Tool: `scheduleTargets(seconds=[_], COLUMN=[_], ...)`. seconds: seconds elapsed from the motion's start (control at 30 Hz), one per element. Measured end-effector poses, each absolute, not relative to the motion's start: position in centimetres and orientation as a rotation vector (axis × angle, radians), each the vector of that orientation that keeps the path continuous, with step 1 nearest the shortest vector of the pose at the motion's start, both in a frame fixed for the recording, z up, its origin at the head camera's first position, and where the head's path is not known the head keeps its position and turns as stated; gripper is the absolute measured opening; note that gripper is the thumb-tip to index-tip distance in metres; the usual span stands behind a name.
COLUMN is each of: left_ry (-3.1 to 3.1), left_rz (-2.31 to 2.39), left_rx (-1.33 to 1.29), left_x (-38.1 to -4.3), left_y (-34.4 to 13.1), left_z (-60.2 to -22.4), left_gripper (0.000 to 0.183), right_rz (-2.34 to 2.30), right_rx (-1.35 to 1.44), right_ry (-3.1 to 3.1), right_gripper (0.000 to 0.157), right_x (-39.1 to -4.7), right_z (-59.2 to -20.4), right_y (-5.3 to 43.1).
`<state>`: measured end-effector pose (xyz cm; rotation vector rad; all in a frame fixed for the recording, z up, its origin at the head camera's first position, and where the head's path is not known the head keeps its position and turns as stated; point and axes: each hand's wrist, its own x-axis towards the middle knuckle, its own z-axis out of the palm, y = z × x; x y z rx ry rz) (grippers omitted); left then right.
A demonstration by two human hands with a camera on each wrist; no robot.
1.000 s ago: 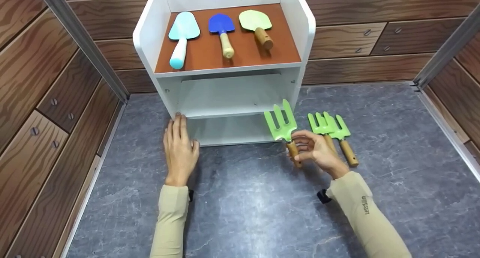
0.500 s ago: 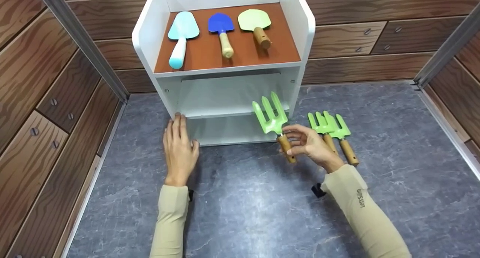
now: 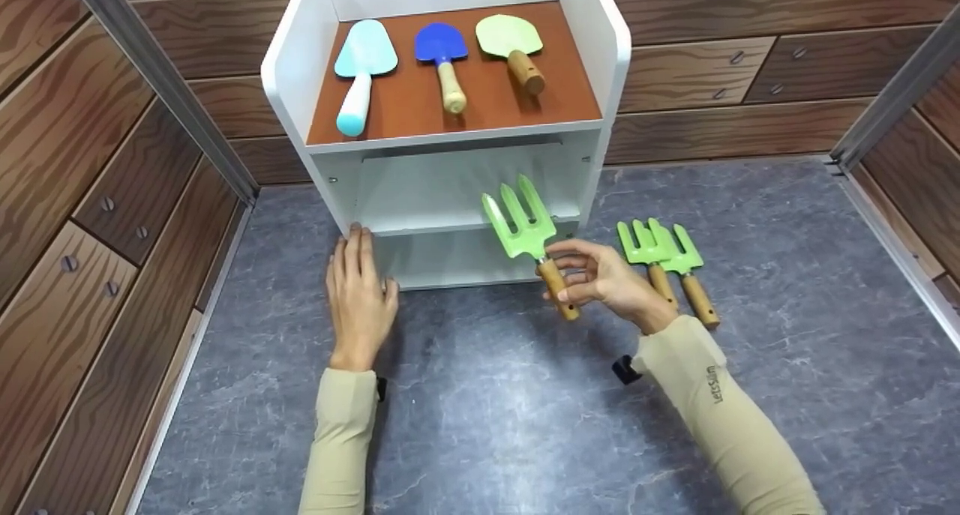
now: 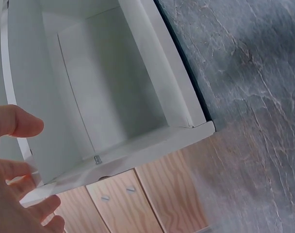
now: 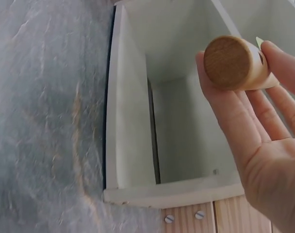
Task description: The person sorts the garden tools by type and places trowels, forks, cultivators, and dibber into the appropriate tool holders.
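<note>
In the head view my right hand (image 3: 604,279) pinches the wooden handle of a green hand fork (image 3: 529,234), its three tines pointing up and left in front of the white shelf unit (image 3: 457,134). The right wrist view shows the handle's round butt end (image 5: 227,63) between thumb and fingers, with the shelf's lower compartments behind. My left hand (image 3: 360,297) rests with fairly straight fingers at the unit's lower left front edge. In the left wrist view, the fingers (image 4: 43,208) lie by the side panel, and the thumb stands apart from them.
Two more green hand forks (image 3: 697,297) lie overlapping on the grey marbled floor (image 3: 495,417) at the right. On the brown top shelf are a light blue trowel (image 3: 367,50), a dark blue trowel (image 3: 441,44) and a pale green one (image 3: 508,37). Wood-patterned walls (image 3: 705,76) enclose the area.
My right hand has carried the green hand fork leftward and slightly up, in front of the lower shelves. The left hand has stayed at the unit's edge.
</note>
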<state>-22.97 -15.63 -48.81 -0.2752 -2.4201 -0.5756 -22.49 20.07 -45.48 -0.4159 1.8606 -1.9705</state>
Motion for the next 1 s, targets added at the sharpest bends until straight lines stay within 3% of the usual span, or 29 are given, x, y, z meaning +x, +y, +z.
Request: scheduleTargets(seconds=[1.0], left_ry=[-2.402], left_rz=[-0.577], left_rx=[-0.278], left_x=[-22.9], left_y=[-15.6], left_z=[-48.9], left_gripper=[0.071], right_rz=[-1.892], right_rx=[-0.392], right_ry=[1.706], right_gripper=[0.074], right_x=[-23.3], right_z=[-43.3], right_y=[16.3])
